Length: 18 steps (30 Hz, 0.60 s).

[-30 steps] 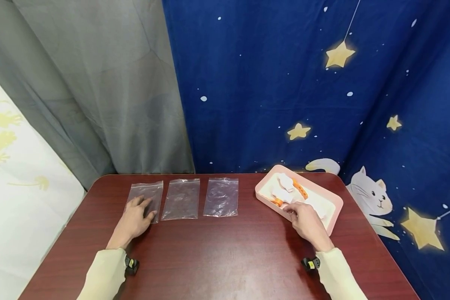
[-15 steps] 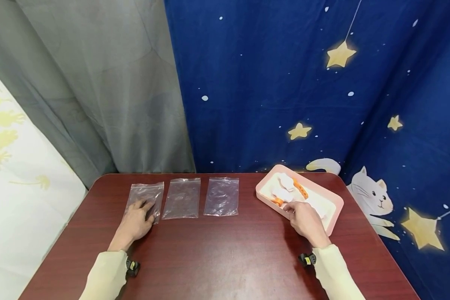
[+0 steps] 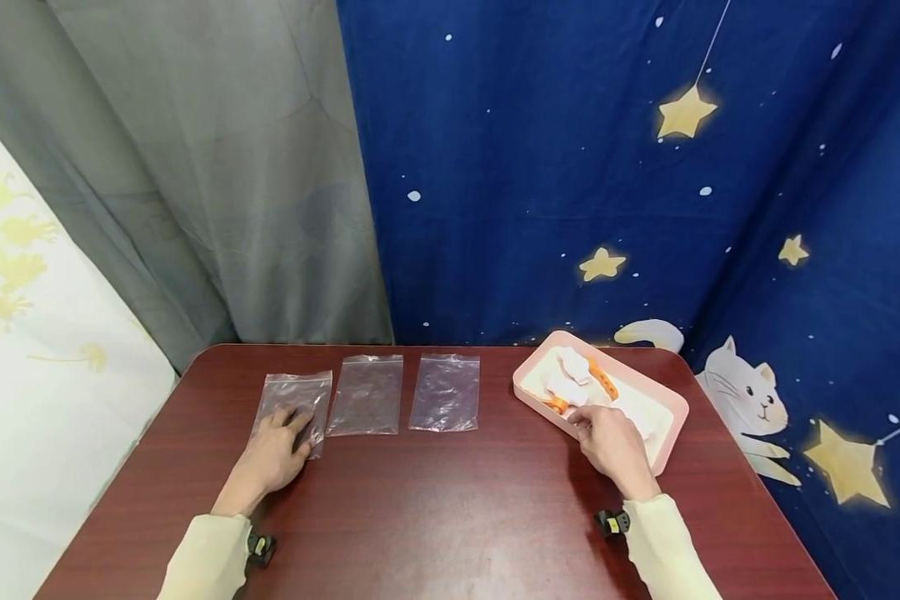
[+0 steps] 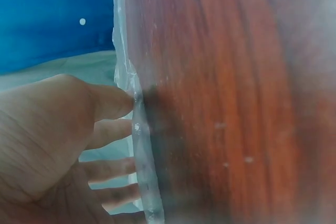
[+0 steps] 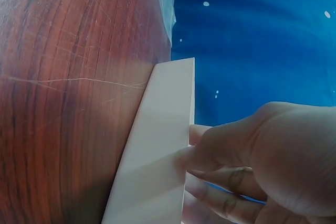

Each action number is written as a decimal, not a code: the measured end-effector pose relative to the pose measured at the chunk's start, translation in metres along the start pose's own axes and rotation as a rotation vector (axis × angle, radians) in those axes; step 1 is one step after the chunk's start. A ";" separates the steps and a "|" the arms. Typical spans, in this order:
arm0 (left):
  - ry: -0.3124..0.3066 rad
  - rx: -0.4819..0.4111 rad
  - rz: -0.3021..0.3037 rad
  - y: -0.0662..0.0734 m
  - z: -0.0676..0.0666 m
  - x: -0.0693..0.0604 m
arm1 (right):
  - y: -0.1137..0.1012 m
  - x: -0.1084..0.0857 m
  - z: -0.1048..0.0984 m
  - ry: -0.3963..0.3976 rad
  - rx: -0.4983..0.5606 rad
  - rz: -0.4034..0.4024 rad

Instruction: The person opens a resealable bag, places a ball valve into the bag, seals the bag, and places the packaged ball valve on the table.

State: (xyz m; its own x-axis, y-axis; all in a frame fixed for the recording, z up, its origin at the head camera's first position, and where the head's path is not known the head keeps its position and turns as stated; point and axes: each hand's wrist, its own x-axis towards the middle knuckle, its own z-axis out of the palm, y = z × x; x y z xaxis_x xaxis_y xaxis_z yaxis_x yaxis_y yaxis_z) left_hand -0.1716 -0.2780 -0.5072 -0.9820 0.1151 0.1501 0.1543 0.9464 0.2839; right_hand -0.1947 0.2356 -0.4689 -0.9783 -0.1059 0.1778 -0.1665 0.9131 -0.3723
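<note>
My left hand (image 3: 273,454) rests on the leftmost of three clear zip bags (image 3: 317,392), its fingertips touching the plastic. In the left wrist view, the fingers of the left hand (image 4: 47,140) reach nearly straight against the edge of the bag (image 4: 143,150). At the right, my right hand (image 3: 613,443) pinches the near rim of a pink tray (image 3: 532,400). The right wrist view has the thumb of the right hand (image 5: 247,156) against the tray's outer wall (image 5: 152,140), fingers inside. White pieces (image 3: 570,387) and an orange piece (image 3: 602,379) lie in the tray; their kind is unclear.
A middle zip bag (image 3: 366,396) and a right zip bag (image 3: 445,393) lie flat in a row on the dark red wooden table (image 3: 435,500). Behind the table hang a grey curtain (image 3: 195,167) and a blue star-printed curtain (image 3: 525,167).
The left hand has drawn the leftmost bag slightly toward me and to the right. My right hand stays at the tray rim, almost still. The head view has shifted a little.
</note>
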 end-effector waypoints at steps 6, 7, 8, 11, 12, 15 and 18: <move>-0.023 0.024 -0.009 0.005 -0.001 -0.011 | 0.001 -0.003 0.005 0.024 0.006 0.010; -0.023 0.029 -0.008 0.006 -0.001 -0.013 | 0.001 -0.003 0.005 0.031 0.006 0.007; -0.021 0.031 -0.004 0.007 -0.001 -0.015 | 0.001 -0.004 0.005 0.037 0.005 0.006; -0.015 0.036 0.007 0.010 -0.002 -0.021 | 0.002 -0.003 0.006 0.047 0.006 0.010; -0.011 0.038 0.010 0.011 -0.002 -0.024 | 0.002 -0.003 0.006 0.044 0.005 0.013; -0.010 0.040 0.008 0.015 -0.003 -0.030 | 0.002 -0.001 0.005 0.029 0.007 0.021; -0.013 0.035 0.006 0.018 -0.002 -0.034 | 0.003 0.001 0.003 0.030 0.004 0.024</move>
State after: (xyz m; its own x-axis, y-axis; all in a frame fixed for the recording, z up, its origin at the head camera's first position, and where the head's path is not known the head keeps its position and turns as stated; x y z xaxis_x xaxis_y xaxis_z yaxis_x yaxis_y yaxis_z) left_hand -0.1355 -0.2653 -0.5050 -0.9824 0.1250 0.1390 0.1569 0.9556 0.2495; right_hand -0.1962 0.2375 -0.4729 -0.9780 -0.0721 0.1956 -0.1435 0.9135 -0.3808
